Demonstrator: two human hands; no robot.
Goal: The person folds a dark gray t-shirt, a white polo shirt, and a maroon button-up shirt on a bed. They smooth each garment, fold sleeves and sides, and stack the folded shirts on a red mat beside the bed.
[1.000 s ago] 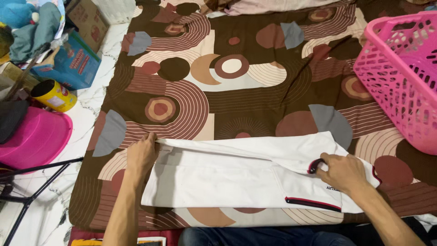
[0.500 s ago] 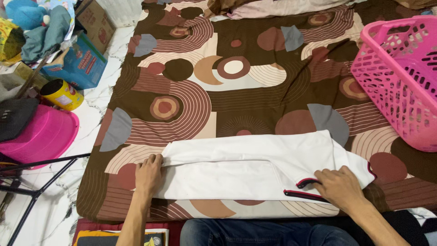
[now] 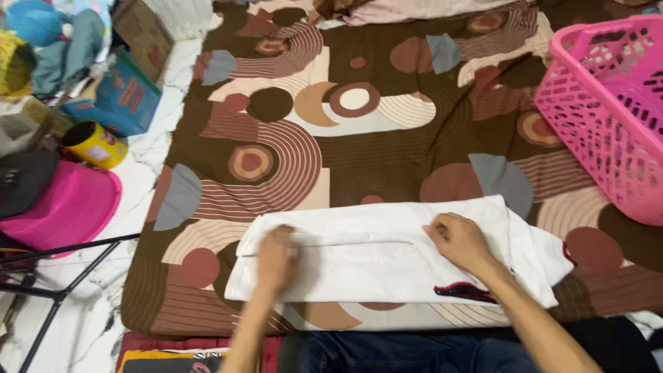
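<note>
I am looking down at a white garment lying folded into a long flat band across a brown patterned bedspread, right in front of my knees. My left hand is pressing flat on its left part, fingers together and slightly blurred, holding nothing. My right hand is resting on the right part with the fingers curled loosely against the cloth near a fold line; I cannot tell whether it is pinching the fabric or only pushing on it.

I am judging the garment to be light, thin and limp, so it is likely to sag and lose its fold if lifted from one point. The best places to take hold seem to be the two ends of the upper folded edge, with the dark red-trimmed hem staying low.

A pink laundry basket is standing at the right, well apart from the cloth, and a yellow tin is sitting on the floor at the left.
</note>
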